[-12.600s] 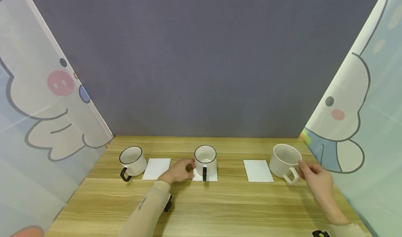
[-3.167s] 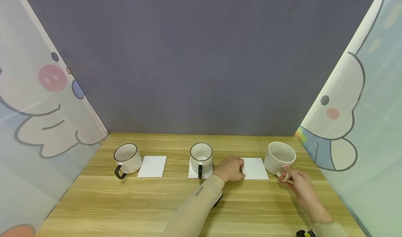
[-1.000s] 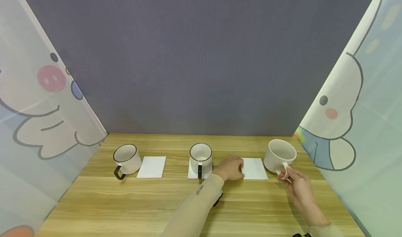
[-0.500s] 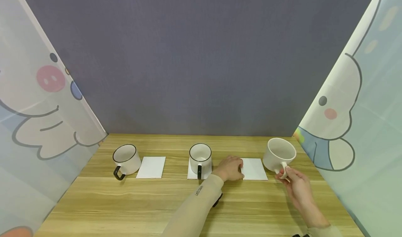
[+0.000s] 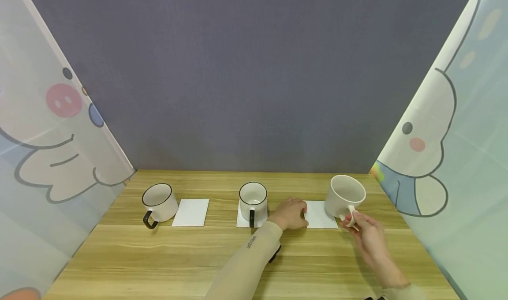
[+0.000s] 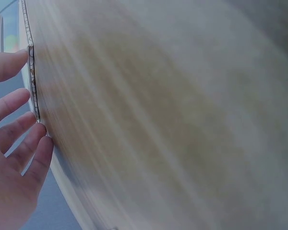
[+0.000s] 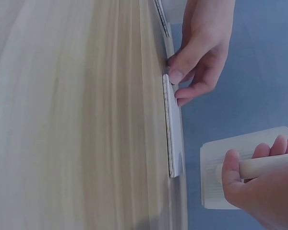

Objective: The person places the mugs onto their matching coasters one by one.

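In the head view my right hand point(image 5: 367, 236) grips the handle of a plain white mug point(image 5: 342, 198). The mug is raised, its base overlapping the right end of a white cardboard square point(image 5: 319, 215). The right wrist view shows the mug point(image 7: 213, 191) clear of the table, with fingers and thumb round its handle. My left hand point(image 5: 289, 214) lies at that square's left edge. In the left wrist view the left hand point(image 6: 14, 143) has spread, loosely bent fingers, fingertips against the square's corrugated edge.
A white mug with black rim and handle point(image 5: 254, 198) stands on a middle white square point(image 5: 242, 220). Another black-rimmed mug point(image 5: 160, 205) stands at the left, beside a third white square point(image 5: 191, 212). The wooden table point(image 5: 158, 264) ends at a grey back panel point(image 5: 254, 92).
My right hand has taken the white mug's handle, lifted the mug and moved it left over the edge of the square. The left hand moved earlier from the middle square to the right one.
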{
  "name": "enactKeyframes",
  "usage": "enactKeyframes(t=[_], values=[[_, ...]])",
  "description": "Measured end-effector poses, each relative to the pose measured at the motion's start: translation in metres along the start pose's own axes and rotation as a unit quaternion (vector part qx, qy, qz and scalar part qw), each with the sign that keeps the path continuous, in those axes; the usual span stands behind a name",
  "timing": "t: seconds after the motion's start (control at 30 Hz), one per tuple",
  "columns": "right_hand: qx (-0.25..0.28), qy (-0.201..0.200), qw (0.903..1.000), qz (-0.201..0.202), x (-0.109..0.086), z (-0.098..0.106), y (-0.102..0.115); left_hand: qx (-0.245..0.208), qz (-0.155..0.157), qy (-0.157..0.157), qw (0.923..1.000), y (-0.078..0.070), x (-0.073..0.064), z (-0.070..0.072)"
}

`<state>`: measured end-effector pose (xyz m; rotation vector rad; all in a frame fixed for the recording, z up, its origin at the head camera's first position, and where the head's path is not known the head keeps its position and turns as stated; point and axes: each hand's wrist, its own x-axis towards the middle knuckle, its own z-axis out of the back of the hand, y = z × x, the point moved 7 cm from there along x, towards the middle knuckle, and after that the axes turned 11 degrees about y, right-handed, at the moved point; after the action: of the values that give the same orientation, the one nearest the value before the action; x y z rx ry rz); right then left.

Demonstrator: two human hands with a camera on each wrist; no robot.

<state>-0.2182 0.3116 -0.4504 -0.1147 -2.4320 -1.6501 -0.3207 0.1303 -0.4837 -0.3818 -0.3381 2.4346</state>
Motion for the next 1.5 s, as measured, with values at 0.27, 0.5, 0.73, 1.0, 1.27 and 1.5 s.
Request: enactKeyframes(t=[0.27, 0.5, 0.73, 1.0, 1.27, 1.5], values=[[-0.020, -0.006, 0.9998, -0.003, 0.000, -0.006, -0.004, 0.003, -0.002, -0.004, 1.0000, 0.000, 0.001, 0.000], [-0.027, -0.016, 0.9995, -0.007, 0.001, -0.008, -0.009, 0.003, -0.004, -0.006, 1.0000, 0.000, 0.000, 0.001], [-0.028, -0.026, 0.9992, -0.014, 0.004, -0.015, -0.012, -0.002, -0.001, -0.006, 1.0000, 0.002, 0.001, 0.000], [-0.053, -0.026, 0.9979, -0.029, 0.005, -0.023, -0.015, 0.000, -0.002, -0.013, 0.9999, 0.001, 0.001, 0.000], [-0.068, -0.031, 0.9963, -0.043, 0.007, -0.027, -0.019, -0.003, -0.005, -0.012, 0.9999, 0.000, 0.001, -0.001], [-0.060, -0.039, 0.9958, -0.056, 0.010, -0.031, -0.025, -0.005, -0.005, -0.010, 0.9999, 0.000, 0.000, -0.001]])
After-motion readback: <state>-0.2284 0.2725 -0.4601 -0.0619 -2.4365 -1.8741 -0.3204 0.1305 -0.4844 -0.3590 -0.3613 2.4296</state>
